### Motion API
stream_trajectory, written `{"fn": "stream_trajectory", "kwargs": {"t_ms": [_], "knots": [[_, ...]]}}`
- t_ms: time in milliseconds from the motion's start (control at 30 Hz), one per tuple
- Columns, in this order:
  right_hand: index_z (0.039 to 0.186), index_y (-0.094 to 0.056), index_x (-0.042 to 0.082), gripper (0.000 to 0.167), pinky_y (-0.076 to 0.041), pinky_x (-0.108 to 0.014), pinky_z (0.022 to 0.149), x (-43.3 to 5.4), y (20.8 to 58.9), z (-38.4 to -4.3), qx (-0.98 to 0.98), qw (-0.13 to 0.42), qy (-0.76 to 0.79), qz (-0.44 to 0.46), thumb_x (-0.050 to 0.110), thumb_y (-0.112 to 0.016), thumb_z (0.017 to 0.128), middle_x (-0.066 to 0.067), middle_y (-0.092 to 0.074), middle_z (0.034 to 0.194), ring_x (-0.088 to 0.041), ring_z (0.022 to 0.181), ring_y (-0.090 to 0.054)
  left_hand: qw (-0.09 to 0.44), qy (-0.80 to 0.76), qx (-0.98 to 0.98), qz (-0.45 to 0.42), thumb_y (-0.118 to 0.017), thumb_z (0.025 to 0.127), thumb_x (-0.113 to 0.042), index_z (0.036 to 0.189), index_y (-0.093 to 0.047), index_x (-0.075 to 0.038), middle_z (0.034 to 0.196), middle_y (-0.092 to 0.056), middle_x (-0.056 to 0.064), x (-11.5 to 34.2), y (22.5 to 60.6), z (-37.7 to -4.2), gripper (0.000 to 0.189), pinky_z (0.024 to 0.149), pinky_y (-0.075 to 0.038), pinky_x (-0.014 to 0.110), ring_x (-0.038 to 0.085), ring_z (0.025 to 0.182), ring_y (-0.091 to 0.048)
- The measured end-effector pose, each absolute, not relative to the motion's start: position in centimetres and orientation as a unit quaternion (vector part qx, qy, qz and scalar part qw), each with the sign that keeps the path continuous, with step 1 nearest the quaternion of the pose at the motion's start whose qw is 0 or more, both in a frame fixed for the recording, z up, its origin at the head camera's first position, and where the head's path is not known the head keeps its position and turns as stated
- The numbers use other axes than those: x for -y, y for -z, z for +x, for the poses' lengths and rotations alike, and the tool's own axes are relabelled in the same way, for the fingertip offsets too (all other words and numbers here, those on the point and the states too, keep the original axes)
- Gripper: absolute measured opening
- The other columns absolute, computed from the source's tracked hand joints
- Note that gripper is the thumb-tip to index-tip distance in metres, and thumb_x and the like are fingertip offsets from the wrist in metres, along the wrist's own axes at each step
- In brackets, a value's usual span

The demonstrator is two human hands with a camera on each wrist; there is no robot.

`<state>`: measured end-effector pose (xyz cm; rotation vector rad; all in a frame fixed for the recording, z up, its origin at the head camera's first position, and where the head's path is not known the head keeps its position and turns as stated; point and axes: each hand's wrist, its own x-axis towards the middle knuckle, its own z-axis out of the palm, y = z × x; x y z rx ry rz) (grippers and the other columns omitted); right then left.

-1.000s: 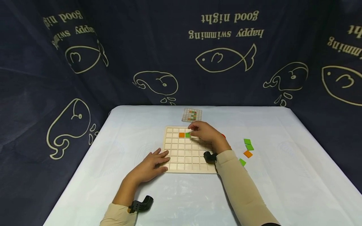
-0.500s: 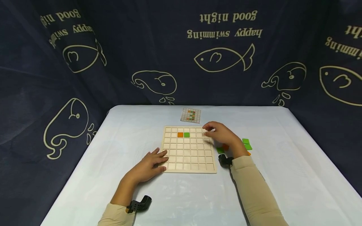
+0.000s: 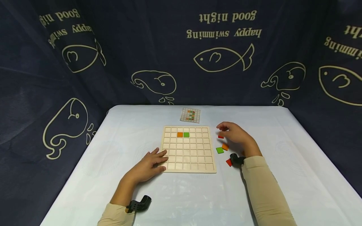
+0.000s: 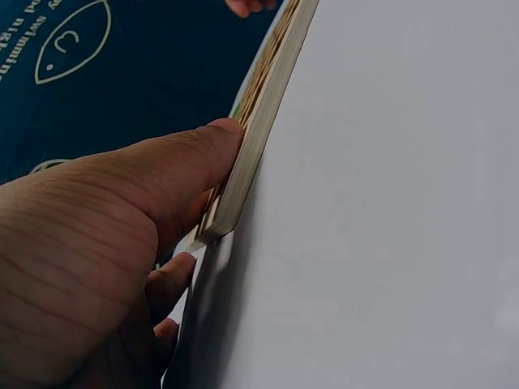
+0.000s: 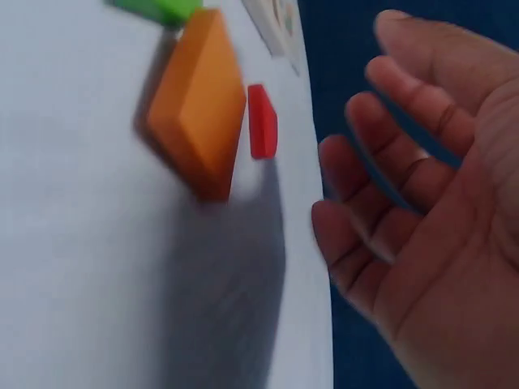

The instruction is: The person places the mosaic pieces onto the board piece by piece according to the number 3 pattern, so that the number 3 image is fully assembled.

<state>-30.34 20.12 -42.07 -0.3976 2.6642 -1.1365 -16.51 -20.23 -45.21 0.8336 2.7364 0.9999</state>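
A light wooden grid board (image 3: 188, 157) lies on the table, with an orange tile (image 3: 180, 134) and a green tile (image 3: 186, 134) side by side in its second row from the far edge. My left hand (image 3: 148, 166) rests with spread fingers at the board's near left edge; the left wrist view has the thumb (image 4: 190, 154) on that edge. To the right of the board, my right hand (image 3: 236, 133) hovers over a red tile (image 3: 221, 137). Its fingers bend loosely and hold nothing in the right wrist view, where an orange tile (image 5: 199, 113) looms close.
Loose tiles lie right of the board: a green one (image 3: 219, 150), the orange one, and another red one (image 3: 229, 162) partly behind the wrist camera. A card with a coloured grid pattern (image 3: 190, 115) lies beyond the board. Dark cloth (image 3: 226, 84) hangs behind the table.
My right hand has moved right, from above the green tile on the board to above the loose tiles, uncovering the board's right side. My left hand has stayed in place.
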Motion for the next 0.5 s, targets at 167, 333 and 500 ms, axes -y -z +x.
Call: {"fn": "stream_trajectory", "kwargs": {"t_ms": [167,333,500], "knots": [[0.124,-0.061,0.002,0.03,-0.045,-0.04,0.089,-20.8,42.9,-30.7,-0.903,0.131,0.387,-0.135,0.014,-0.063,0.096,-0.013,-0.062,0.111,-0.028,0.1,-0.054,0.056,-0.334,-0.901,0.271,-0.069,0.094,-0.022,0.135,-0.061,-0.001,0.153,-0.042,0.01,20.3,45.1,-16.5,0.046,0.114,-0.01,0.067,0.04,0.147,-0.019],[0.123,-0.061,0.002,0.029,-0.045,-0.04,0.091,-21.2,43.8,-30.9,-0.903,0.13,0.385,-0.14,0.01,-0.063,0.096,-0.012,-0.063,0.111,-0.028,0.103,-0.054,0.06,-0.335,-0.901,0.268,-0.069,0.095,-0.022,0.135,-0.061,-0.002,0.153,-0.042,0.01,20.3,45.3,-16.5,0.046,0.114,-0.009,0.067,0.04,0.147,-0.019],[0.123,-0.061,0.001,0.03,-0.045,-0.038,0.086,-21.3,43.9,-31.0,-0.904,0.138,0.385,-0.126,0.009,-0.063,0.095,-0.012,-0.061,0.108,-0.027,0.1,-0.052,0.058,-0.335,-0.9,0.272,-0.069,0.095,-0.023,0.136,-0.061,-0.002,0.153,-0.041,0.01,20.3,45.4,-16.5,0.046,0.113,-0.009,0.067,0.04,0.147,-0.019]]}}
